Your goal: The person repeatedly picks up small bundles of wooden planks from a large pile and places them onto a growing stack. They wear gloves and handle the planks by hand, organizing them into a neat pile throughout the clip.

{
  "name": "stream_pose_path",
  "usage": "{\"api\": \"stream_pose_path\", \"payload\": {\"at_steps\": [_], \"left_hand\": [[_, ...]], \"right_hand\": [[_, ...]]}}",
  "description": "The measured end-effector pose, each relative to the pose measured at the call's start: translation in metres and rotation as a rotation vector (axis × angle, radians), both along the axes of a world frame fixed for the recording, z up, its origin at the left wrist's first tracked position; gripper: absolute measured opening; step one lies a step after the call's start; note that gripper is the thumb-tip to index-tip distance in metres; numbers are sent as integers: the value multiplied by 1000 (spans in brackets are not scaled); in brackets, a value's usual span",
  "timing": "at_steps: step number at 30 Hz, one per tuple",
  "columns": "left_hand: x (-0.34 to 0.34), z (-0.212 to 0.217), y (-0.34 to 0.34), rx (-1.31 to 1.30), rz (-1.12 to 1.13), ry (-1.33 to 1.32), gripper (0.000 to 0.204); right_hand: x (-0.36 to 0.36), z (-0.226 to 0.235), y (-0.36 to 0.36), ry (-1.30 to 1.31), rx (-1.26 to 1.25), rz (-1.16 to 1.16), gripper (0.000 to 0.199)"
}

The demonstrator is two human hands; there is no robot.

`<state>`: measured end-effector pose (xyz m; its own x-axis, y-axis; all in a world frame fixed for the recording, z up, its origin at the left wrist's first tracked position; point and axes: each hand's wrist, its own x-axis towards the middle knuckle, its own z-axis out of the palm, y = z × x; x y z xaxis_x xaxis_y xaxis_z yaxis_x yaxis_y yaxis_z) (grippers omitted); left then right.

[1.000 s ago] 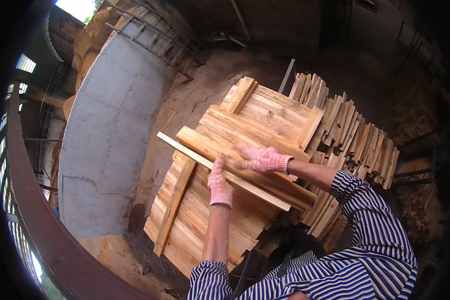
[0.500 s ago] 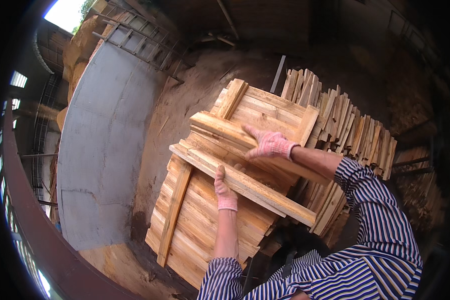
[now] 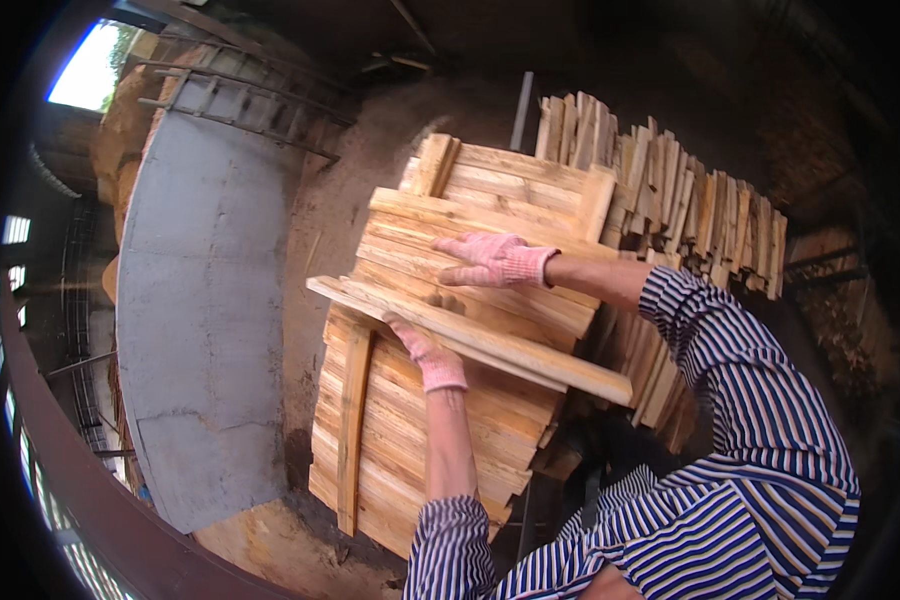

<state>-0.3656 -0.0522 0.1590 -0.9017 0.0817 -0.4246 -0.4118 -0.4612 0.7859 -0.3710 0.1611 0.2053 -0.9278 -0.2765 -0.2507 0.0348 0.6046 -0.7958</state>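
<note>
Head view, left hand (image 3: 432,358) gripping long plank (image 3: 470,338), right hand (image 3: 492,260) flat, open on board stack (image 3: 490,215)

— What stands behind the flat stack?

— A row of thin wooden slats (image 3: 670,200) set on edge, leaning close together, running off to the right into shadow.

— And to the left?

— A big grey curved concrete wall (image 3: 205,330), smooth, with a hairline crack low down. Above it a metal ladder-like frame (image 3: 240,105) lies tilted across the top.

— Anything beyond that?

— A patch of bright sky (image 3: 90,65) at the upper left, and a dark red curved rail (image 3: 80,490) sweeping along the lower left edge.

— The ground?

— Brown dirt floor (image 3: 280,545), with sawdust-coloured patches near the wall's foot.
</note>
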Motion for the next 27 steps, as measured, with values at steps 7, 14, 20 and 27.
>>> {"api": "stream_pose_path", "payload": {"at_steps": [7, 14, 20, 27], "left_hand": [[-11, 27, 96, 60, -56, 28, 96], [14, 6, 116, -92, -347, -118, 78], [15, 5, 74, -1647, -817, 810, 75], [25, -22, 71, -1821, -785, 890, 93]], "right_hand": [[48, 7, 38, -85, -434, -33, 95], [33, 17, 70, 45, -160, -160, 98], [-1, 21, 86, 28, -35, -205, 92], [-61, -66, 119, 249, 161, -272, 67]]}}
